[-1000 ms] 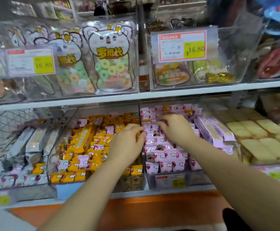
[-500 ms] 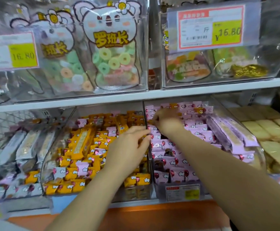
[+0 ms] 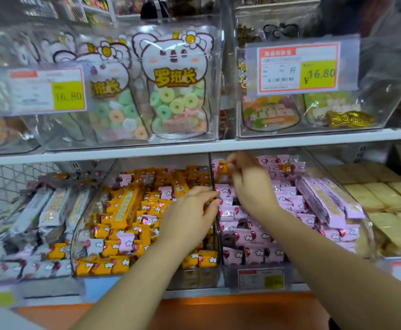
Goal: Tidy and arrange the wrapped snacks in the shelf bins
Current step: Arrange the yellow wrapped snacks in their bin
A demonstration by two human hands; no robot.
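Observation:
Two clear bins sit side by side on the lower shelf. The left bin [image 3: 92, 210] holds mostly orange wrapped snacks [image 3: 123, 210] with a few pink ones mixed in. The right bin [image 3: 366, 225] holds pink wrapped snacks [image 3: 287, 201]. My right hand [image 3: 252, 184] is raised over the back of the pink bin and pinches a small orange wrapped snack [image 3: 223, 168] by its fingertips. My left hand [image 3: 190, 215] rests on the orange snacks beside the divider [image 3: 215, 210], fingers extended, holding nothing.
A bin of grey and white bars [image 3: 51, 210] lies at the left, a bin of pale yellow cakes [image 3: 385, 198] at the right. The white shelf board [image 3: 194, 147] hangs low above the bins, carrying clear boxes of gummy-ring bags [image 3: 178, 91] and price tags [image 3: 297, 67].
My right hand reached to the back of the pink bin, then lifted an orange snack out of the pink pile. My left hand stayed by the divider. The camera moved closer.

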